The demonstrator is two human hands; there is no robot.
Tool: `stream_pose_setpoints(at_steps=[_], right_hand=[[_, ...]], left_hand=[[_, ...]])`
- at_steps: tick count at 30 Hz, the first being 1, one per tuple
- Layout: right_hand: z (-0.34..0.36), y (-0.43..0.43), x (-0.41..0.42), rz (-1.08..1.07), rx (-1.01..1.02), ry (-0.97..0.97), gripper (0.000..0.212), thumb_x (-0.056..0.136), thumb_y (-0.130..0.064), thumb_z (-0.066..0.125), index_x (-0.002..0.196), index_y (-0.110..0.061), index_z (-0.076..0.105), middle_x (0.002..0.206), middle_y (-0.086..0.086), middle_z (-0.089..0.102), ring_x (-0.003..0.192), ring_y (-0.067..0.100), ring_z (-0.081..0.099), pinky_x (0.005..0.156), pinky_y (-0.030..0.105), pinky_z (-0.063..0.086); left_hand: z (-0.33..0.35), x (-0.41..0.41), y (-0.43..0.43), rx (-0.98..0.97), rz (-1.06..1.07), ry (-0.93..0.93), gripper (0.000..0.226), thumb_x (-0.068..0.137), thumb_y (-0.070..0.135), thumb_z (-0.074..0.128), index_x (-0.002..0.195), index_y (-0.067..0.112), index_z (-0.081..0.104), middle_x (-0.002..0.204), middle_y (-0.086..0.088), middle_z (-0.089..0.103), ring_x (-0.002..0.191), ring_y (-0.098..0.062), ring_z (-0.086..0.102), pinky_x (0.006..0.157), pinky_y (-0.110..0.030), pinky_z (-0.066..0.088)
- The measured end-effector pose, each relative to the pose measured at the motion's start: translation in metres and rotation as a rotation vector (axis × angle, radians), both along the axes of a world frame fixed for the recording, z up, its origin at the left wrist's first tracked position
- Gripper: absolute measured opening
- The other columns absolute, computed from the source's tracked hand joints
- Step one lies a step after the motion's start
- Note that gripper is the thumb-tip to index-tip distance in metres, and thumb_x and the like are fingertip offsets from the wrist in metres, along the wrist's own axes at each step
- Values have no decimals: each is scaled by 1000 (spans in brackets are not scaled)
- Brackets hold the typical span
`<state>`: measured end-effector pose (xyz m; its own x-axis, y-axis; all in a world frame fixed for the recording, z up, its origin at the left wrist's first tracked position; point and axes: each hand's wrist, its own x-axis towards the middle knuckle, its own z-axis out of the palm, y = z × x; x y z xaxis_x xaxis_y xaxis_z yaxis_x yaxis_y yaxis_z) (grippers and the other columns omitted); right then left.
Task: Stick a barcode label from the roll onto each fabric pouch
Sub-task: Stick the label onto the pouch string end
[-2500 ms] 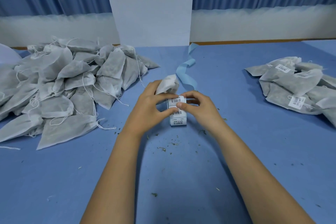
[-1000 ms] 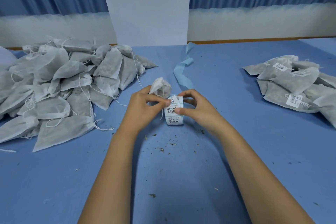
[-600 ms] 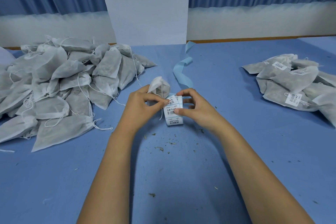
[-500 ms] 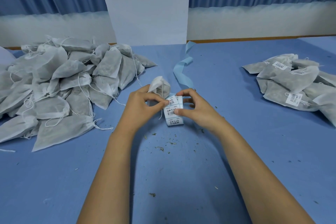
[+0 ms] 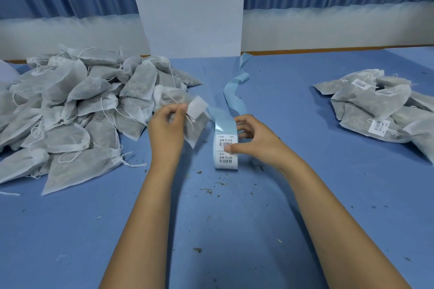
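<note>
While the blue table is carrying two heaps, the work is sitting between them. The big heap of unlabelled pouches is lying to the left, and the smaller heap of labelled pouches is lying well apart to the right, so most of the job is looking undone.

The left hand is holding one fabric pouch just above the table, beside the big heap. How its lower fingers are lying round the pouch I cannot tell, since the hand is hiding them. The right hand is steadying the label roll, which is standing on the table in the middle. Its thumb is pressing on the printed face and its fingers are curling round the far side. The bare blue backing strip is trailing away from the roll toward the back of the table.

The left thumb and forefinger are pinching one edge of a single label, which is hanging clear of the roll with its plain side toward the camera.

The step in hand seems to be the sticking itself: the label is free but not yet on the cloth. The next move is probably calling for laying it flat on the pouch's face and pressing it down, then passing the pouch to the right heap.
</note>
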<state>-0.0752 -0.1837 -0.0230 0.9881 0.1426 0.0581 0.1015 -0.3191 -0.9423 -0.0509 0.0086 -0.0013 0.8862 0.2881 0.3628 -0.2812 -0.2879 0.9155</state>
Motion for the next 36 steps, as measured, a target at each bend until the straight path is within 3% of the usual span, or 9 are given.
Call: stream_pose_setpoints(at_steps=[4,12,15,18,22,25,27,30,36], right_hand=[[0,2,0,-7,19,91,34,80,-27,75,108,-30,56,112,-8,64,102,8,61,86,23,45],[1,0,2,36,143,292,32,83,-37,69,106,-19,57,85,-8,69,75,9,58,76,30,40],[1,4,-1,-62,20,221,32,83,-54,63,102,-28,56,84,-16,68,80,4,59,71,25,39],[-2,8,-3,-165,-114,66,27,87,-58,53,86,-32,54,78,-19,58,91,13,45,69,26,32],[1,11,-4,-188,-89,8,30,88,-55,53,93,-25,56,94,-13,60,97,12,51,81,27,37],[9,13,-8,-379,-178,-373,20,93,-37,57,84,-20,59,85,-13,58,85,8,48,88,31,35],[16,15,-12,-361,-72,-501,26,93,-32,56,70,-21,63,71,-13,59,77,6,47,83,26,34],[25,21,-20,-232,299,-351,37,96,-28,53,64,-20,69,63,-9,66,69,-4,53,74,11,39],[27,21,-17,-291,404,-174,32,92,-27,59,64,-15,69,62,-11,67,56,-5,51,59,5,37]], left_hand=[[1,-2,0,-127,59,-12,11,96,21,59,89,23,67,97,3,68,86,-4,57,81,-15,43],[6,-9,-4,-201,91,-123,9,96,22,61,89,22,67,92,6,65,84,-5,53,79,-17,42],[5,-9,-6,-201,80,-113,9,95,21,62,89,23,68,96,0,66,86,-8,54,81,-20,43],[5,-10,-8,-185,61,-138,10,95,18,62,86,21,69,90,6,66,81,0,54,76,-15,40],[2,-12,-13,-47,17,-224,9,92,16,65,87,20,71,82,5,66,70,3,49,70,-15,38],[-1,-12,-13,243,44,-409,7,88,12,69,87,8,74,91,-13,64,84,-13,53,78,-24,42],[-3,-11,-16,460,44,-603,8,87,6,70,87,-2,73,97,-19,62,97,-23,50,87,-25,41],[-7,-7,-19,586,8,-782,13,89,5,68,92,-7,71,105,-22,64,104,-29,49,89,-39,47],[-7,-3,-18,612,-83,-956,12,89,5,71,100,2,66,105,-17,69,103,-30,55,83,-48,50]])
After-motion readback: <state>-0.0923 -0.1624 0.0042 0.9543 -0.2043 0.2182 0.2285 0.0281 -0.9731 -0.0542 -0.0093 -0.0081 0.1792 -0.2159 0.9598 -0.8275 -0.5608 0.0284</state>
